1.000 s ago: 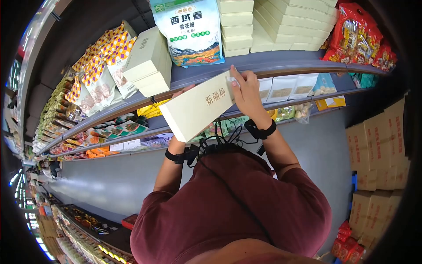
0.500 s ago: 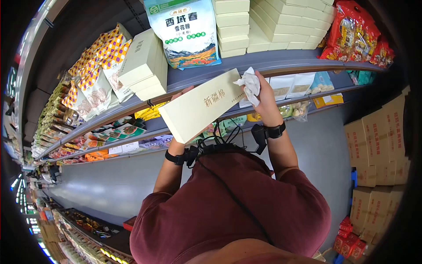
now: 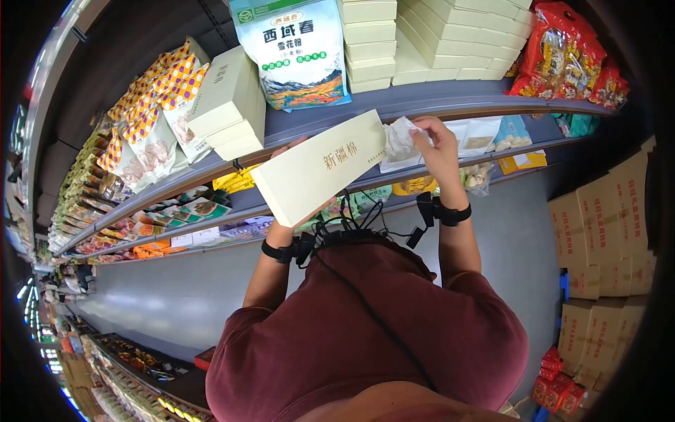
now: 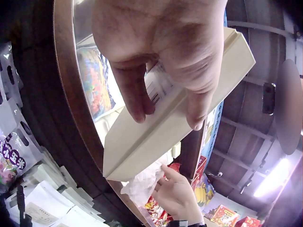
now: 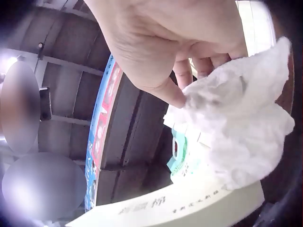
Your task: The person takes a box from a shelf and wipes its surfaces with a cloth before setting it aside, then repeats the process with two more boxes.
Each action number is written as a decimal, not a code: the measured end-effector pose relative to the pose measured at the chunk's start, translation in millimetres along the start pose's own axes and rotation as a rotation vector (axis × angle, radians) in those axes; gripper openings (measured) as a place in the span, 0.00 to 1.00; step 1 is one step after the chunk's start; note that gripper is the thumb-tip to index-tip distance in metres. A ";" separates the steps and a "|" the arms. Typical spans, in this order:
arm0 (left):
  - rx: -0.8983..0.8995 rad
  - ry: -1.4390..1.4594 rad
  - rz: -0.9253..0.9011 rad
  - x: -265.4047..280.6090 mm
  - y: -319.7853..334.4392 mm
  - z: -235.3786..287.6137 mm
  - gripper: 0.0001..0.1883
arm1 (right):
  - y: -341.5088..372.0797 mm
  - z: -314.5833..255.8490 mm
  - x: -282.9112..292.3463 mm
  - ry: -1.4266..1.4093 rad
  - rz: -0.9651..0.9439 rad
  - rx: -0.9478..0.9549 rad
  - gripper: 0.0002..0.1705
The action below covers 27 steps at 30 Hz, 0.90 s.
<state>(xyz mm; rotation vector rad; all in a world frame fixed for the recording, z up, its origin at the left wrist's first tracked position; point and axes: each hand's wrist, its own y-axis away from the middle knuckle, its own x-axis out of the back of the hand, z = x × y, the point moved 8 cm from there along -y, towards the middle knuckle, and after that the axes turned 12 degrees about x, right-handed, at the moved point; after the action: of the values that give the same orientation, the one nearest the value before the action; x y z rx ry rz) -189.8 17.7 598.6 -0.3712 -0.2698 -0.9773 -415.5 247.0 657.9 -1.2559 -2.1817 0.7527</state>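
Note:
A long cream box (image 3: pixel 320 169) with printed characters is held tilted in front of the shelf. The left hand (image 4: pixel 163 52) grips it from behind and below, thumb and fingers on its sides; in the head view that hand is mostly hidden by the box. Beside the box's right end, the right hand (image 3: pixel 441 156) pinches a crumpled white tissue (image 3: pixel 402 139) between thumb and fingers. The right wrist view shows the tissue (image 5: pixel 236 118) hanging from the right hand (image 5: pixel 175 42), over the box's printed face (image 5: pixel 189 210).
The upper shelf bears stacked cream boxes (image 3: pixel 223 98), a blue-and-white flour bag (image 3: pixel 299 60), polka-dot bags (image 3: pixel 151 112) and red candy bags (image 3: pixel 559 53). Packets line the lower shelf (image 3: pixel 492 151). Brown cartons (image 3: pixel 605 225) stand at the right. Black cables hang at the person's chest.
The right hand has moved right, away from the box's end, and the tissue, mostly covered at first, now shows beside it. The left hand and box have shifted only slightly.

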 end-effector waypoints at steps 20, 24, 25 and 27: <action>-0.014 0.032 0.036 -1.6 -0.1 1.9 0.55 | 1.1 -2.0 17.6 -0.989 0.376 -0.418 0.29; -0.002 0.081 0.028 -3.5 1.2 1.9 0.55 | 11.6 2.1 -15.3 -0.757 0.022 -0.223 0.23; -0.001 0.080 0.027 -3.3 0.8 1.3 0.55 | 14.3 -1.3 -30.8 -0.501 -0.172 -0.181 0.17; -0.071 -0.010 0.061 -1.1 0.8 5.7 0.55 | 13.7 -26.8 -52.7 -0.276 -0.283 -0.099 0.15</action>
<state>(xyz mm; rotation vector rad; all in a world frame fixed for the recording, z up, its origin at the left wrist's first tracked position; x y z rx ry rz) -190.0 21.4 603.2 -0.4465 -0.2318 -0.9264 -366.0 211.8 659.7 -0.9011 -2.5772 0.7436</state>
